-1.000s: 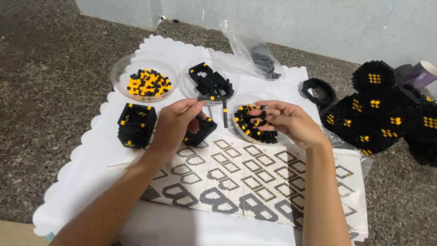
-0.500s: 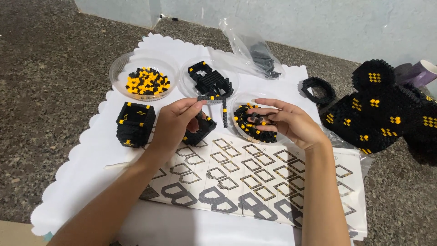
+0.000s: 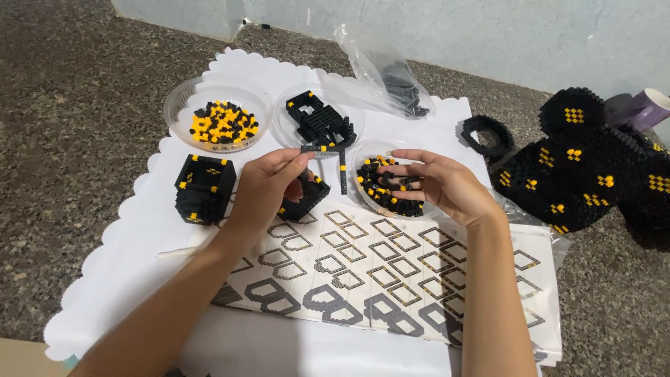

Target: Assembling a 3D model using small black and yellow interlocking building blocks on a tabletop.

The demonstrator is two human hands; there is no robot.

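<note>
Hands mid-frame: left hand (image 3: 269,185) now lifts, pinching a thin black brick strip (image 3: 322,148); right hand (image 3: 436,185) still picks, fingers spread, over the clear round plastic dish (image 3: 363,157).

Both bare forearms reach forward from the bottom edge and converge slightly toward the middle. The left hand (image 3: 262,185) is held palm down, wrist a little raised, thumb and forefinger pinched together at their tips. The right hand (image 3: 440,185) sits level with it and well apart, back turned upward, its fingers (image 3: 391,171) curled and pointing left, tips drawn close together.
</note>
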